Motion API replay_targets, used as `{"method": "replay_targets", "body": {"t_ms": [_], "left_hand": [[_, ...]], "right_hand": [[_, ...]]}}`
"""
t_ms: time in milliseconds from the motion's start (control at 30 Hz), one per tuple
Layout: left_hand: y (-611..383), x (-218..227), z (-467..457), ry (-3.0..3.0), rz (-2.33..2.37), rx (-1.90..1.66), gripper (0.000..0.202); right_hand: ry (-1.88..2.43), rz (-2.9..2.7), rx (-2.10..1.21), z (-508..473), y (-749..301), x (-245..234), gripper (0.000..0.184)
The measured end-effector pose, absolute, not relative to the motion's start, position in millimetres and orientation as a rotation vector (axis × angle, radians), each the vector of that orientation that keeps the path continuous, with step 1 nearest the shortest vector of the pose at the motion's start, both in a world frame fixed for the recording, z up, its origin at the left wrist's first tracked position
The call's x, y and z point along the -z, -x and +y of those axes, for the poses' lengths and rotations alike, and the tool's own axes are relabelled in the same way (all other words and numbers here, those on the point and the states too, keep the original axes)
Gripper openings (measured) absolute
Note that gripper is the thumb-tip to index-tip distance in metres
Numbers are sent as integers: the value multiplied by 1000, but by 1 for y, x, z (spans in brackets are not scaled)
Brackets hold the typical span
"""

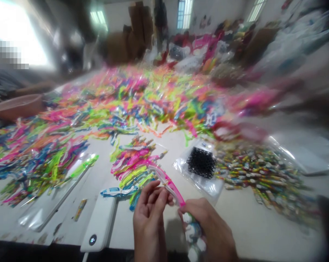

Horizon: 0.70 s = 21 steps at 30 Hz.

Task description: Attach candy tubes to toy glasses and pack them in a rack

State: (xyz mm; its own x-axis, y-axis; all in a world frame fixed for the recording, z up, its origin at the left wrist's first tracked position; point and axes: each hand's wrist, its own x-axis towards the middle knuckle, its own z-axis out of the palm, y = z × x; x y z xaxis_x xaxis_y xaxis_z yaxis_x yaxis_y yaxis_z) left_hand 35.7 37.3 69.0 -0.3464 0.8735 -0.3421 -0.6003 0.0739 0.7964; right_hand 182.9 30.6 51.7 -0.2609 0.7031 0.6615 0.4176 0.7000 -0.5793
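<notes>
While the left hand (150, 217) pinches a slim pink translucent plastic glasses frame (166, 185) between its thumb and fingertips, the right hand (209, 229) curls closed around a bunch of small white-and-blue pieces (193, 233), with the frame's near end just touching it. The frame is held in the air at the centre of the view, just above the near part of the white desk (243, 218). Its long axis runs diagonally, with the near end at the right hand and the far end pointing left and away, toward a small heap of neon plastic frames (133, 167). A steady, close pinch seems the best way to control such thin, light plastic without bending it. To the left lies a white rectangular device with a round dark button (99, 222). To the far right sits a black plastic mesh square (201, 162) on a clear plastic bag (197, 185), and farther right a spread of small multicoloured pieces (262, 178) covers the desk.
</notes>
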Motion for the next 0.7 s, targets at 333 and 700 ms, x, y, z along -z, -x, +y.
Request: {"method": "replay_targets", "body": {"t_ms": [333, 700], "left_hand": [[-38, -65, 29, -768, 1275, -1620, 41], [4, -76, 36, -2840, 1515, -1209, 50]], "right_hand": [[988, -1770, -374, 38, -183, -59, 27], [1062, -1788, -900, 49, -214, -76, 12]]}}
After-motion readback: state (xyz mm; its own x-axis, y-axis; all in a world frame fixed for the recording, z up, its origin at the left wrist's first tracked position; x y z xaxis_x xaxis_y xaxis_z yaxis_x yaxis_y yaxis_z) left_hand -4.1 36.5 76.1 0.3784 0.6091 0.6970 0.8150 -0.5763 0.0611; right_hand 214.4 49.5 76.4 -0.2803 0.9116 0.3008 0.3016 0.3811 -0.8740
